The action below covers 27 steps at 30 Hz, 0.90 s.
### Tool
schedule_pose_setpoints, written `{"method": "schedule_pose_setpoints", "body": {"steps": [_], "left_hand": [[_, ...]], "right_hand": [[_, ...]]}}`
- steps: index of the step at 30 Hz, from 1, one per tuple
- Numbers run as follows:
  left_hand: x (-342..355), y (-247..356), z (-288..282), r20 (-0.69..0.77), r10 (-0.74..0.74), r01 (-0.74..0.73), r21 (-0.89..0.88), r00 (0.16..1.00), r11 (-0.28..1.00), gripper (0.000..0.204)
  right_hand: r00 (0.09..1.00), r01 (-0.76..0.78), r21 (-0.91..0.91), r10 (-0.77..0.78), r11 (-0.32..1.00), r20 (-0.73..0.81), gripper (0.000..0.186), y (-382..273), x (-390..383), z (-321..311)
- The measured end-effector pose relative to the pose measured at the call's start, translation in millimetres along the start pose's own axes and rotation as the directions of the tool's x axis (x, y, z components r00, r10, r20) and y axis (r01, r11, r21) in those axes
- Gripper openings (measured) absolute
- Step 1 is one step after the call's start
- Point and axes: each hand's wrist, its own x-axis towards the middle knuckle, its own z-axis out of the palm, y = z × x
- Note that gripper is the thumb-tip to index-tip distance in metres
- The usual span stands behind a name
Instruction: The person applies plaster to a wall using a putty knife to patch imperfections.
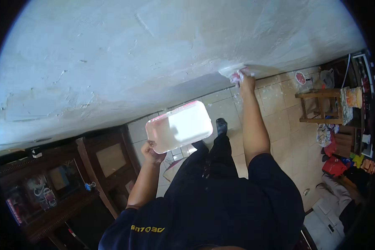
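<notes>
My left hand [152,152] grips the near left corner of a shallow rectangular tray [162,134], white inside with a pinkish-red rim. Bright light falls across the tray, so whether anything lies in it is hard to tell. With my right arm stretched forward, my right hand [246,80] is closed on a putty scraper [229,71]. Its flat pale blade rests against the lower wall, and its grip looks red and white-smeared. The pale wall [125,54] carries rough ridges, streaks and smoother patches. A greyer patch lies just left of the scraper.
A dark wooden cabinet [82,143] stands at left. On the right are a wooden stool [316,95] with a smeared tub [353,97], a red-and-white round object [301,78] on the floor, and piled clothes [341,189]. White spots mark the tiled floor [279,104].
</notes>
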Motion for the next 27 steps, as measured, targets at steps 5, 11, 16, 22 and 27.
{"method": "schedule_pose_setpoints", "body": {"steps": [5,11,16,22,27], "left_hand": [[-6,3,5,0.038,0.013,-0.012,-0.014,0.999,1.000,0.065],[-15,9,2,0.145,0.047,-0.045,-0.016,0.988,0.999,0.064],[-34,18,34,0.080,0.096,-0.096,0.002,0.992,0.995,0.063],[-34,12,35,0.292,0.136,-0.144,0.006,0.947,0.990,0.065],[-51,2,35,0.236,0.019,0.005,-0.101,0.971,0.995,0.064]], "right_hand": [[0.994,0.073,-0.110,-0.082,0.991,-0.079,0.011,-119,-57,34],[0.960,0.258,0.143,-0.270,0.956,0.072,0.018,-203,-164,34],[0.640,0.718,-0.069,-0.617,0.693,0.457,0.023,-214,-255,35],[0.421,0.907,-0.422,0.055,-0.001,0.905,0.019,-200,-329,85],[0.493,0.815,-0.315,0.296,-0.487,0.819,0.016,-159,-341,118]]}}
